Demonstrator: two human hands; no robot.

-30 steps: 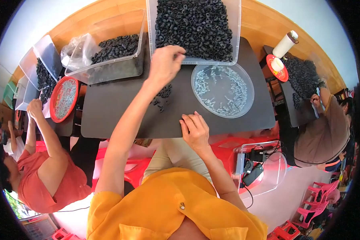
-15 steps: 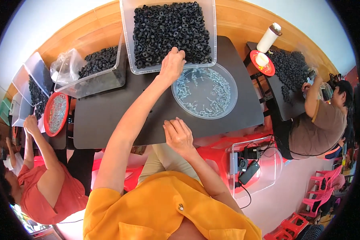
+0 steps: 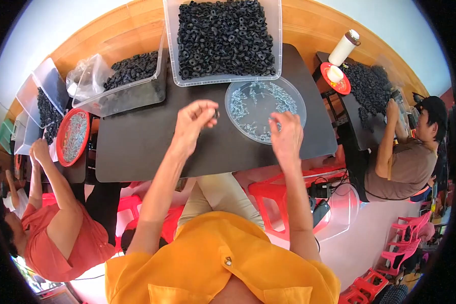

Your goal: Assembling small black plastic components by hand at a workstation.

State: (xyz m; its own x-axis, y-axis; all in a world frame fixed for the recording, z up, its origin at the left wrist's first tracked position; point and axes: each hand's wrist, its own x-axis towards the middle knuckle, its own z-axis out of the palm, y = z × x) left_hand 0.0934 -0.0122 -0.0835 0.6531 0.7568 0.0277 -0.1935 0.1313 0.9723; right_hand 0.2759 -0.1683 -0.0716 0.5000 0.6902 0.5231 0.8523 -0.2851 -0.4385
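My left hand [image 3: 191, 125] is raised over the dark table, its thumb and fingers closed on a small black plastic part [image 3: 216, 114]. My right hand [image 3: 287, 133] reaches over the right side of a clear round tray [image 3: 252, 112], thumb and fingers bent toward each other. Whatever those fingers hold, if anything, is too small to make out. Small shiny metal pieces lie scattered in the tray, mostly around its rim. Behind it, a clear plastic bin [image 3: 172, 61] is filled with black ring-like parts [image 3: 225, 40].
Another clear bin [image 3: 121, 104] with black parts stands left on the table [image 3: 137, 147]. Beside it, a red bowl [image 3: 62, 144] holds metal pieces. Co-workers sit left and right. At right are a pile of black parts [image 3: 365, 88], a bottle [image 3: 343, 48] and a red plate [image 3: 325, 81].
My left hand has come back from the bin's front edge with a black part in its fingers. My right hand has moved forward and right, over the round tray.
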